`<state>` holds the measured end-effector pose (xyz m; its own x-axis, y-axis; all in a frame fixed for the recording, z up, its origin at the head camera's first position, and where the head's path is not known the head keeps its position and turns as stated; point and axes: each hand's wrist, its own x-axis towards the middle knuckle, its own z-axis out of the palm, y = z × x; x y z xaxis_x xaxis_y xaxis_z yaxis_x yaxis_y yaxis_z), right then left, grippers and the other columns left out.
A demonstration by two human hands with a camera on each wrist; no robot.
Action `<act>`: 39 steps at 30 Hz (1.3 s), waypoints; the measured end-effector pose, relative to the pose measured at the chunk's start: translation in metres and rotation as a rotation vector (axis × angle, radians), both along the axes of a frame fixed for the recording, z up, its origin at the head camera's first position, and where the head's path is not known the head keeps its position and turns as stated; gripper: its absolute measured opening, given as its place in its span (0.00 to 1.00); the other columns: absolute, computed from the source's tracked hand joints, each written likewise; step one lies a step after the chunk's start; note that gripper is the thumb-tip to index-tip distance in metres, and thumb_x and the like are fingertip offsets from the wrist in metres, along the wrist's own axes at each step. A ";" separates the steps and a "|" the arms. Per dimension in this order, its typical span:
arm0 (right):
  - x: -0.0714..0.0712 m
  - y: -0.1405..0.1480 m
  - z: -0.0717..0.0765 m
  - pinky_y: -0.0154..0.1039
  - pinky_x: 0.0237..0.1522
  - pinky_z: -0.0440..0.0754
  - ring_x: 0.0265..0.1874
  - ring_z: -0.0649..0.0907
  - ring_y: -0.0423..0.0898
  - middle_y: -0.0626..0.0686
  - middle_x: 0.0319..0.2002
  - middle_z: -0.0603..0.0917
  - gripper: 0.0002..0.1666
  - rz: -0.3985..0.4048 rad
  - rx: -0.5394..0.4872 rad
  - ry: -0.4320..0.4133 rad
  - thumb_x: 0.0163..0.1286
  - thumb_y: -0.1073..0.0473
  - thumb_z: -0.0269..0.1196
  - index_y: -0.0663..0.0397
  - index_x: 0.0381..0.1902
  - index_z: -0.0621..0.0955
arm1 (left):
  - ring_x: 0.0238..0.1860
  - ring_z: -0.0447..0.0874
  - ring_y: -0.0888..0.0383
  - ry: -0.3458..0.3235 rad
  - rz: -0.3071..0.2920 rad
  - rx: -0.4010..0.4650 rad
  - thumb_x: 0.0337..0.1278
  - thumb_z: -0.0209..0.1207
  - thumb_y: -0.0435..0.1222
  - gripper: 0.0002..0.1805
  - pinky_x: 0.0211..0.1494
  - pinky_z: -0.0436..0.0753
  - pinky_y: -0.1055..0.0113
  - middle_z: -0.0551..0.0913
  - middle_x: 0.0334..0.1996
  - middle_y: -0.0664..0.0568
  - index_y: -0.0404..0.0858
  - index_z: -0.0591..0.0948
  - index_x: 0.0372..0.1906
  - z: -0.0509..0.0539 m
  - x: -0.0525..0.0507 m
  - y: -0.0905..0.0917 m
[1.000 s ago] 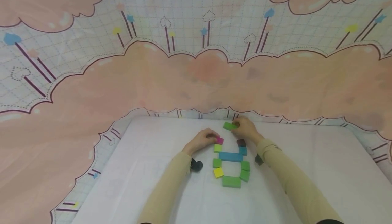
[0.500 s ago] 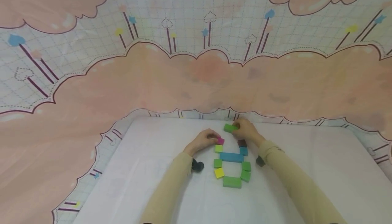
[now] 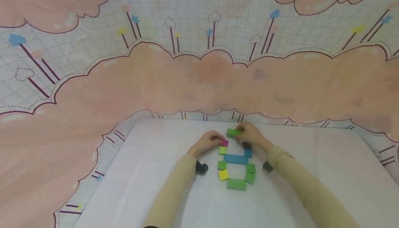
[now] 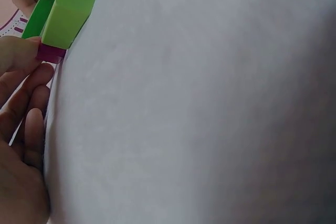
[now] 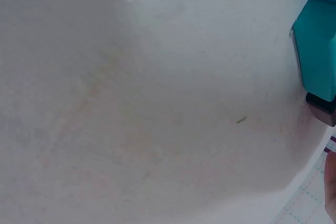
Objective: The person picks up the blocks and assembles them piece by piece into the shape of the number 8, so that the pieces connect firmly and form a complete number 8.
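In the head view my left hand (image 3: 205, 143) pinches a magenta block (image 3: 225, 143) at the top left of a block outline on the white table. The left wrist view shows thumb and fingertips at this magenta block (image 4: 51, 53), beside a lime block (image 4: 72, 11). My right hand (image 3: 251, 134) grips a long green block (image 3: 231, 132) by its right end, beyond the outline's open top. Just under that hand lies a dark brown block (image 3: 247, 145), with a teal block (image 3: 248, 153) below it. Whether the green block touches the table cannot be told.
A long blue block (image 3: 236, 158) crosses the outline's middle. Below it come small green blocks (image 3: 222, 165), a yellow block (image 3: 223, 175) and a larger green block (image 3: 236, 184) at the bottom. A patterned cloth (image 3: 199, 86) rises behind the white table (image 3: 124, 193).
My right hand has drawn the long green block slightly nearer, toward the outline's top. The left hand stays at the magenta block, and the other blocks keep their layout.
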<state>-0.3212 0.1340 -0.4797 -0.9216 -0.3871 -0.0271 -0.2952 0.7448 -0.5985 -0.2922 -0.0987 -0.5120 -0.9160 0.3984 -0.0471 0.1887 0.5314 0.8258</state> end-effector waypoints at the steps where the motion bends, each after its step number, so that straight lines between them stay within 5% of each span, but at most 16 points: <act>1: 0.001 0.000 0.000 0.54 0.55 0.77 0.49 0.79 0.56 0.59 0.47 0.82 0.20 0.007 0.001 0.008 0.58 0.56 0.67 0.59 0.48 0.81 | 0.58 0.76 0.54 0.000 0.001 0.000 0.60 0.59 0.39 0.15 0.68 0.69 0.56 0.81 0.51 0.51 0.44 0.81 0.52 0.000 0.000 0.000; 19: 0.013 0.004 0.001 0.52 0.55 0.78 0.47 0.79 0.53 0.59 0.47 0.82 0.19 0.042 -0.005 -0.043 0.60 0.59 0.66 0.60 0.49 0.81 | 0.59 0.75 0.54 -0.015 0.024 0.006 0.60 0.59 0.41 0.13 0.68 0.70 0.55 0.82 0.51 0.53 0.46 0.82 0.50 0.000 0.002 0.000; 39: 0.014 0.002 0.000 0.50 0.52 0.78 0.43 0.78 0.50 0.56 0.43 0.82 0.19 0.070 0.063 -0.002 0.59 0.60 0.67 0.59 0.48 0.81 | 0.60 0.74 0.53 -0.032 0.027 0.016 0.60 0.59 0.41 0.13 0.68 0.69 0.54 0.81 0.52 0.52 0.47 0.82 0.49 0.002 0.004 -0.001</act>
<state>-0.3073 0.1359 -0.4801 -0.8924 -0.4479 -0.0554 -0.3466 0.7588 -0.5514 -0.2883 -0.0992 -0.5096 -0.9245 0.3746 -0.0701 0.1481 0.5227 0.8396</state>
